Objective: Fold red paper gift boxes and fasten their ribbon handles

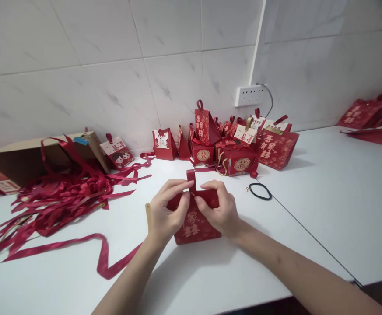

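A red paper gift box (195, 234) with pale Chinese characters stands upright on the white table between my two hands. From its top rises a dark red ribbon loop (191, 176). My left hand (169, 208) pinches the base of that loop, its index finger and thumb against the ribbon. On the other side my right hand (219, 206) is curled over the box's top edge, with the thumb beside a small gold fastening (193, 194). A gold strip (148, 216) shows just left of my left hand.
Loose red ribbons (66, 192) lie heaped at the left by an open cardboard box (36, 153). Several red gift boxes (204, 154) stand along the wall. A black cord loop (260, 191) lies right of centre, near a table seam.
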Demonstrator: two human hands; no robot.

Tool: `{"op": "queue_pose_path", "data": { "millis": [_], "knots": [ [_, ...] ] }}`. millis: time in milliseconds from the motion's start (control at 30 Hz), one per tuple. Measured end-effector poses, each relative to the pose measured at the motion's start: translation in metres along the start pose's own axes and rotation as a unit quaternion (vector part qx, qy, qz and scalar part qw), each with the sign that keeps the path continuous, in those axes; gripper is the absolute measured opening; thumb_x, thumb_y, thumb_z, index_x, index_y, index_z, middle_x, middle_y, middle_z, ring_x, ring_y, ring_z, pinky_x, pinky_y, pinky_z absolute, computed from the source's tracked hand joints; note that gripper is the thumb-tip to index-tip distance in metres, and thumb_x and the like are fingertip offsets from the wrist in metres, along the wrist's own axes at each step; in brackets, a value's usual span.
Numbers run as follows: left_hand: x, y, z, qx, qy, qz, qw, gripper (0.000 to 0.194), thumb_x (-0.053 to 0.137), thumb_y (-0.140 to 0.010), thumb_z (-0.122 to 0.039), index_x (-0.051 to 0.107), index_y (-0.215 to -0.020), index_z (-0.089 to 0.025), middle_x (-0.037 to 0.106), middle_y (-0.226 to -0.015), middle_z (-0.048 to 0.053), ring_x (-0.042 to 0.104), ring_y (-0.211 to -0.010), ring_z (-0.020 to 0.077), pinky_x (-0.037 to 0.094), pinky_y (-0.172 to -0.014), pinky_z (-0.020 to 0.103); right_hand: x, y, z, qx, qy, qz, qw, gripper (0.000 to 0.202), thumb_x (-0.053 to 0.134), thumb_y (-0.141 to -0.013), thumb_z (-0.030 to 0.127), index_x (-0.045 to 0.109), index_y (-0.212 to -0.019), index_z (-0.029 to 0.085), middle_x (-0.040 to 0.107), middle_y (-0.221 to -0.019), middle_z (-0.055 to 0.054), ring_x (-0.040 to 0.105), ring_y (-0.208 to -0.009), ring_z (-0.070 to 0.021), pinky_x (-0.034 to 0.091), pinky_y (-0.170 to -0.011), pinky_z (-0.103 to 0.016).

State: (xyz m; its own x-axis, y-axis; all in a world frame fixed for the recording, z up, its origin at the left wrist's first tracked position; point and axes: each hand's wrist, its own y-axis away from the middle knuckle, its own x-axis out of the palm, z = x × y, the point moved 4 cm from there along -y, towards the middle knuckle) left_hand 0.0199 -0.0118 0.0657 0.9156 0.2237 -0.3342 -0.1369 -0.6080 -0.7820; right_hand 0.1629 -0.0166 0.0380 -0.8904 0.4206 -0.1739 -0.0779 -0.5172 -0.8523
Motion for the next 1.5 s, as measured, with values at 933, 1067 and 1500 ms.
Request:
{"op": "queue_pose_path", "data": {
  "millis": [933, 1067, 1500],
  "knots": [
    [0.006, -0.001, -0.003, 0.029, 0.024, -0.002, 0.999, 0.028, 0.058, -0.079, -0.012, 0.068, -0.102, -0.023, 0.068, -0.092, 0.002, 0.064, -0.083, 0.013, 0.054, -0.073, 0.023, -0.005, -0.003, -0.005, 0.06, -0.044, 0.025, 0.997, 0.01, 0.057, -0.083, 0.031, 0.049, -0.085, 0.025, 0.061, -0.073, 0.004, 0.06, -0.063, -0.0121, 0.05, -0.059, -0.024],
    [0.006, -0.001, -0.003, 0.025, 0.02, 0.002, 0.999, 0.027, 0.057, -0.079, -0.012, 0.068, -0.102, -0.022, 0.067, -0.093, 0.003, 0.064, -0.084, 0.0135, 0.054, -0.075, 0.024, -0.008, -0.006, -0.003, 0.039, -0.049, 0.031, 0.998, 0.004, 0.057, -0.084, 0.027, 0.055, -0.082, 0.024, 0.063, -0.074, 0.004, 0.06, -0.067, -0.0117, 0.05, -0.065, -0.024],
    [0.007, -0.003, -0.004, 0.015, 0.05, -0.001, 0.999, 0.028, 0.058, -0.077, -0.007, 0.07, -0.098, -0.022, 0.069, -0.09, 0.002, 0.065, -0.081, 0.0116, 0.054, -0.072, 0.021, -0.011, -0.017, 0.005, 0.026, -0.08, 0.085, 0.993, 0.008, 0.054, -0.083, 0.015, 0.059, -0.081, 0.022, 0.059, -0.074, 0.001, 0.057, -0.069, -0.0121, 0.047, -0.065, -0.026]
  ]
}}
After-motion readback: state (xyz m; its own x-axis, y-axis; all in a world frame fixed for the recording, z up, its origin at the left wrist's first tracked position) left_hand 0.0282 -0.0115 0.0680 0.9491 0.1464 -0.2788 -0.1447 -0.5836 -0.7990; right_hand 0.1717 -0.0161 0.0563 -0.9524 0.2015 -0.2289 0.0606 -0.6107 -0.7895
